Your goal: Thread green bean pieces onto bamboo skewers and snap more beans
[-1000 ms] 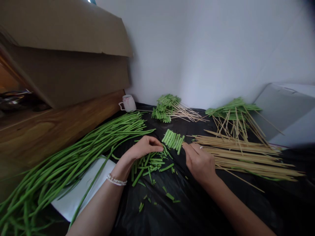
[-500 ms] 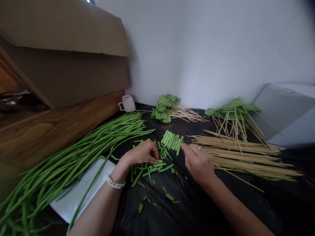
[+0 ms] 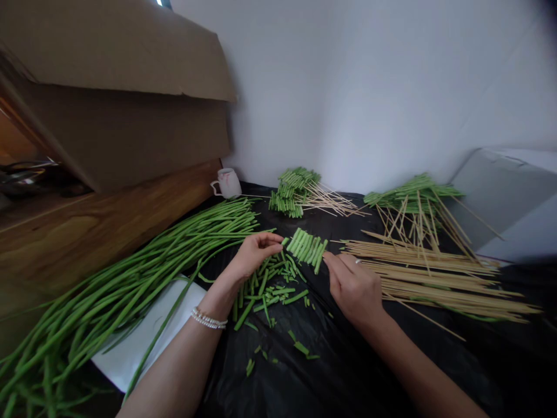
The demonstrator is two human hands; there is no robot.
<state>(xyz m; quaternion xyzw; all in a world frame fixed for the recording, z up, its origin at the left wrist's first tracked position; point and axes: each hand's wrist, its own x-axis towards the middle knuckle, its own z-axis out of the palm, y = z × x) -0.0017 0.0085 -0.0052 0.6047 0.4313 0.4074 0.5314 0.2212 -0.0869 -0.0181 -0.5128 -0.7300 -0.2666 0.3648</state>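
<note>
My left hand [image 3: 255,254] pinches a short cut bean piece [image 3: 284,241] and holds it at the left end of a row of cut bean pieces [image 3: 307,248] threaded side by side on a skewer. My right hand [image 3: 354,287] rests on the black sheet with its fingers pressed together at the right end of that row; what they hold is hidden. Loose cut bean pieces [image 3: 265,287] lie scattered under and in front of my left hand.
A long pile of whole green beans [image 3: 130,278] runs along the left. Bare bamboo skewers [image 3: 435,270] lie at the right. Finished bean skewers [image 3: 300,194] and another heap [image 3: 413,197] sit at the back. A white cup [image 3: 226,183] and a cardboard box [image 3: 113,87] stand at the left.
My left hand dipped into the loose pieces, picked one up and brought it up to the left end of the threaded row. My right hand has stayed where it was.
</note>
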